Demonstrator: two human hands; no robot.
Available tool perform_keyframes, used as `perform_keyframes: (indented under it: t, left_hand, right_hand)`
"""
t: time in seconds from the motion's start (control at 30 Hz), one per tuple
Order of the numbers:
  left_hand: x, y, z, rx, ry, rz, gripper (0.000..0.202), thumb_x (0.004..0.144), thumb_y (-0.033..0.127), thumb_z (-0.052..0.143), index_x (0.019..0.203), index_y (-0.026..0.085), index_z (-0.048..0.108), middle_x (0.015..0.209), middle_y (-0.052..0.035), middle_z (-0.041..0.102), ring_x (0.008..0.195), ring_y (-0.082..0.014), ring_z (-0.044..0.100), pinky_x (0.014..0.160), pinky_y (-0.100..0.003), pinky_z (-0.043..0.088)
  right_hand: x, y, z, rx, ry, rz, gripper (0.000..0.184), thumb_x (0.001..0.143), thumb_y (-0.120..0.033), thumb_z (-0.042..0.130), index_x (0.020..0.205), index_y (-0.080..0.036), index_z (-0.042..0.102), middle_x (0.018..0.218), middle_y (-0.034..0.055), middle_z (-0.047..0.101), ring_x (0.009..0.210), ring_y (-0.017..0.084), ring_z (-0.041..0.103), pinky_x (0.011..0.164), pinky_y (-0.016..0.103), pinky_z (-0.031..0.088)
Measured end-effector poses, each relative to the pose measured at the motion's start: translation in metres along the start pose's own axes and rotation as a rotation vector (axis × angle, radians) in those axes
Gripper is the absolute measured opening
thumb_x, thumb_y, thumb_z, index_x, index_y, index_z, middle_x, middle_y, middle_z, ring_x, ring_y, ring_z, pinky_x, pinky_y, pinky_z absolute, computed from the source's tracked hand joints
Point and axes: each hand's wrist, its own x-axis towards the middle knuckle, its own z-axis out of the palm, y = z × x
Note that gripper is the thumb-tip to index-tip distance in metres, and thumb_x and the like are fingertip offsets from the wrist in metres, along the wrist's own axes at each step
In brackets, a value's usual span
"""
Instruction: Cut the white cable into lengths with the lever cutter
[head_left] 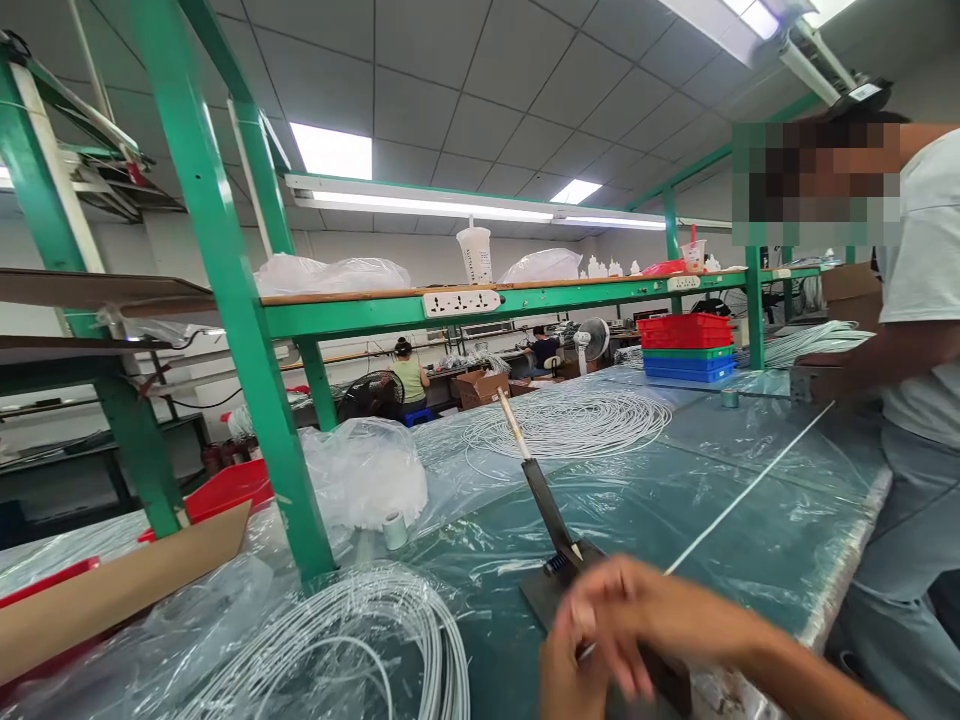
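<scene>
My left hand (571,665) is at the bottom of the head view, fingers closed around what looks like the end of a white cable (739,500). My right hand (652,610) reaches across from the right and meets it; its fingers are smeared by motion, so their grip is unclear. From behind my hands the cable runs taut across the table to a co-worker's hand (844,380). Just beyond my fingers stands a dark metal lever tool (546,505), its long handle tilted up to the left. My hands partly hide its base.
Coils of white cable lie at front left (442,640) and farther back (577,425). A green post (240,300) rises at left, carrying a shelf (345,318). Stacked red and blue trays (686,348) stand at the back. A co-worker (930,230) stands at the right edge.
</scene>
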Motion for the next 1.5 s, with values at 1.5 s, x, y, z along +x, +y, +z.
perform_keyframes:
  t: [1.5]
  left_hand:
    - [0.009, -0.015, 0.002, -0.148, 0.007, -0.053, 0.052, 0.051, 0.068, 0.052, 0.041, 0.019, 0.039, 0.039, 0.0077, 0.026, 0.042, -0.0067, 0.02, 0.044, -0.022, 0.015]
  right_hand:
    - [-0.104, -0.029, -0.031, 0.207, 0.318, 0.712, 0.052, 0.062, -0.022, 0.049, 0.113, -0.025, 0.039, 0.046, -0.003, 0.046, 0.03, 0.005, 0.035, 0.027, 0.01, 0.03]
